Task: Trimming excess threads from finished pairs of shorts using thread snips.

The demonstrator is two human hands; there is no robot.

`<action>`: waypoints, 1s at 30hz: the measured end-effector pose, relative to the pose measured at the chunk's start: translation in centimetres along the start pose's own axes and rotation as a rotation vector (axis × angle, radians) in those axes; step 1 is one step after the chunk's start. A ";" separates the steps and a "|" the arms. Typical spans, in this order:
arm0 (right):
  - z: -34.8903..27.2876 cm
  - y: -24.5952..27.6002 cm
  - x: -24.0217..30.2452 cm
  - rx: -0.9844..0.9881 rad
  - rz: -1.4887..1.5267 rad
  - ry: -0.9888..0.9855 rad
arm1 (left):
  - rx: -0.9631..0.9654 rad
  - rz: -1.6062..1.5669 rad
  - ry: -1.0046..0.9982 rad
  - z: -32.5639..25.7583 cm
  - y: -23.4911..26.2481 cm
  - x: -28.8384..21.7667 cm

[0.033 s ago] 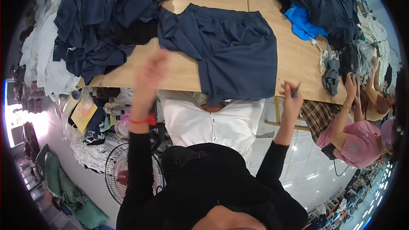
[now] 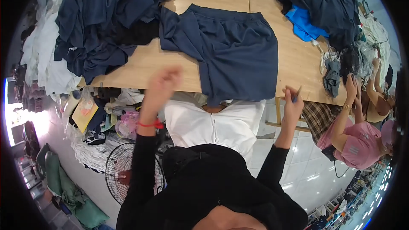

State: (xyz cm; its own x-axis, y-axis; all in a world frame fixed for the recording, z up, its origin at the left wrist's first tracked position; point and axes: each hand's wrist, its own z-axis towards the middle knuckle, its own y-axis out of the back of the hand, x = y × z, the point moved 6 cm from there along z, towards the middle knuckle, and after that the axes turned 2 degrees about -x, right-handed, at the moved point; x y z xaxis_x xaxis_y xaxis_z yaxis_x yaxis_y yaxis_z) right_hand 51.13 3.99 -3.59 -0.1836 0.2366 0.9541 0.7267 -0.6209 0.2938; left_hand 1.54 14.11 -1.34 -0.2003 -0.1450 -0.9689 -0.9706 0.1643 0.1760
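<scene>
Dark navy shorts (image 2: 243, 55) lie on the wooden table (image 2: 289, 70), elastic waistband at the far side and one leg spread out to the left. My left hand (image 2: 164, 83), with a red band at the wrist, hovers over the table's near edge, left of the shorts. Motion blurs its fingers, and it is apart from the cloth. Just off the lower right corner of the shorts, my right hand (image 2: 292, 104) is closed around a small pointed tool (image 2: 298, 90) with a blue part. Most of that tool is hidden in the fingers.
A big heap of navy garments (image 2: 98, 21) covers the table's left side; another dark heap (image 2: 324, 4), with a bright blue cloth (image 2: 304, 23), lies far right. A person in pink (image 2: 360, 142) works at the right. A fan (image 2: 123, 170) stands below left.
My left hand has moved right and toward me, closer to the shorts. My right hand stays almost in place with the tool. The shorts lie as before.
</scene>
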 end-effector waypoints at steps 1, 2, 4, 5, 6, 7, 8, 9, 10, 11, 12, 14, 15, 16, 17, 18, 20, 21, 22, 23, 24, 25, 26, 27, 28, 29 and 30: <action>-0.9 0.4 -0.3 -0.012 -0.034 -0.009 | 0.033 0.063 -0.008 -1.1 -2.5 1.7; -1.7 0.5 -1.0 -0.002 -0.108 0.033 | 0.026 0.155 -0.015 -2.1 -4.5 3.7; -3.4 1.0 -4.4 -0.065 -0.150 0.000 | 0.158 0.318 0.102 -3.5 -7.7 6.5; -4.3 0.8 -5.7 -0.059 -0.150 -0.004 | 0.232 0.282 0.141 -3.9 -9.0 7.6; -5.4 0.6 -6.1 -0.135 -0.190 0.025 | 0.301 0.245 0.183 -4.4 -10.2 8.8; -6.2 0.2 -6.2 -0.209 -0.226 0.061 | 0.245 0.158 0.172 -4.5 -11.1 9.4; -6.6 -0.6 -6.7 -0.190 -0.043 0.034 | 0.231 0.160 0.174 -4.4 -12.0 10.2; -6.8 -1.1 -6.9 -0.189 -0.041 0.032 | 0.189 0.157 0.116 -4.0 -12.8 10.1; -6.8 -1.9 -6.9 -0.141 0.007 0.044 | 0.146 0.156 0.057 -3.6 -12.9 10.5; -6.7 -2.9 -6.3 -0.087 0.059 0.062 | 0.191 0.219 0.088 -3.0 -13.0 13.9; -6.6 -2.4 -6.9 -0.093 0.036 0.018 | 0.212 0.215 0.085 -3.0 -13.5 12.9; -5.6 -1.1 -6.6 -0.097 0.055 0.023 | 0.369 0.179 0.096 -3.0 -13.3 8.3; -5.2 -0.9 -5.6 -0.073 0.079 0.026 | 0.326 -0.015 0.042 -2.6 -12.3 7.0; -4.1 -0.9 -2.7 -0.054 0.009 0.180 | 0.235 -0.166 0.124 -2.1 -11.2 3.5; -3.1 -1.2 0.1 -0.070 0.007 0.184 | 0.139 -0.318 0.204 -1.3 -10.0 -0.4; -1.8 -2.1 2.6 -0.076 0.011 0.195 | 0.095 -0.282 0.173 -0.2 -8.3 -1.7; 1.0 -4.8 4.2 -0.058 0.131 0.215 | -0.078 -0.315 0.154 2.4 -6.7 -0.9; 2.5 -6.9 4.3 -0.027 0.141 0.227 | -0.192 -0.300 0.147 3.9 -6.3 1.1; 4.2 -7.7 2.3 0.078 0.122 0.188 | -0.146 -0.285 0.173 4.1 -7.7 1.9; 4.9 -8.6 -0.3 0.094 0.077 0.164 | -0.171 -0.263 0.179 3.7 -7.2 1.8; 6.0 -6.8 -4.7 0.094 0.161 0.144 | -0.184 -0.205 0.115 3.5 -8.7 -0.2; 8.7 -3.3 -9.5 0.124 0.172 0.066 | -0.167 -0.103 -0.251 5.0 -10.9 2.9; 7.1 -4.5 -9.5 0.064 0.054 0.095 | -0.233 0.062 -0.499 4.1 -10.7 3.7; 3.1 -6.2 -4.2 0.072 -0.221 0.262 | -0.114 0.046 -0.277 3.2 -10.1 4.7; 2.4 -4.5 -4.9 0.112 -0.187 0.320 | 0.024 0.044 -0.188 2.6 -11.1 3.3; 0.5 -5.8 -3.3 0.174 -0.190 0.208 | -0.018 0.166 -0.180 2.1 -10.9 3.1; 2.2 -4.7 -6.8 0.261 -0.256 0.328 | -0.047 0.234 -0.337 1.8 -11.3 1.6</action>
State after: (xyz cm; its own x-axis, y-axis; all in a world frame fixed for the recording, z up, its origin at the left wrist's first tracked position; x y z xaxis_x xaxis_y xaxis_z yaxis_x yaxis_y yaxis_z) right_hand 50.38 6.95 -11.57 -0.5466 0.0831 0.8333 0.7649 -0.3555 0.5372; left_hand 12.43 13.76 -5.18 -0.3689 0.2203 -0.9030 -0.9106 0.1089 0.3986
